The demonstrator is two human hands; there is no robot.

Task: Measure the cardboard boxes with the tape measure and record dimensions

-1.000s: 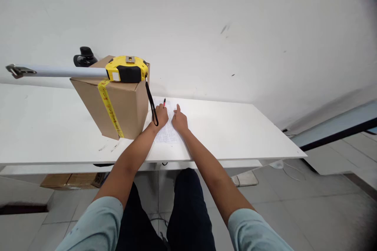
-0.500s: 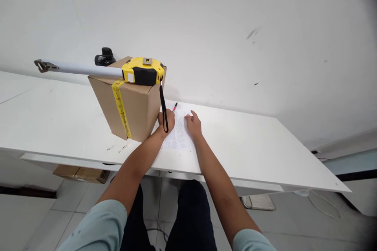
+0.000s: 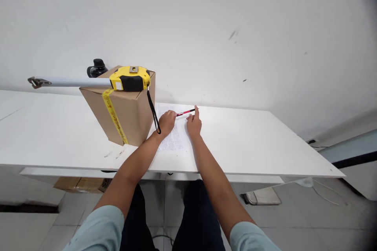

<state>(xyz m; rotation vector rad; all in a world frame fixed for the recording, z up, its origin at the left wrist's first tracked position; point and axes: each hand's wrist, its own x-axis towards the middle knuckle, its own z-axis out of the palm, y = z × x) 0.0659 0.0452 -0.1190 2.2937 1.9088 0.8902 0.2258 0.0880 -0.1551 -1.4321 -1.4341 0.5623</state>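
In the head view my left hand [image 3: 167,122] is closed on one end of a red and black pen [image 3: 185,112], just right of the box. The pen points to the right. At its far end my right hand [image 3: 194,124] has the index finger raised against the pen and the other fingers loosely bent, not wrapped round it. Beneath both hands a sheet of paper [image 3: 173,141] covered in handwriting lies on the white table [image 3: 235,141].
Left of my hands stands a cardboard box [image 3: 123,115] with yellow tape. On top lies a yellow and black tape measure [image 3: 132,79], its blade out to the left and its strap hanging near my left wrist. A black bottle [image 3: 98,68] is behind. The wall [image 3: 206,39] borders the table.
The pen has swung from pointing up and away to pointing right, and it now reaches my right index finger. My view has shifted slightly.
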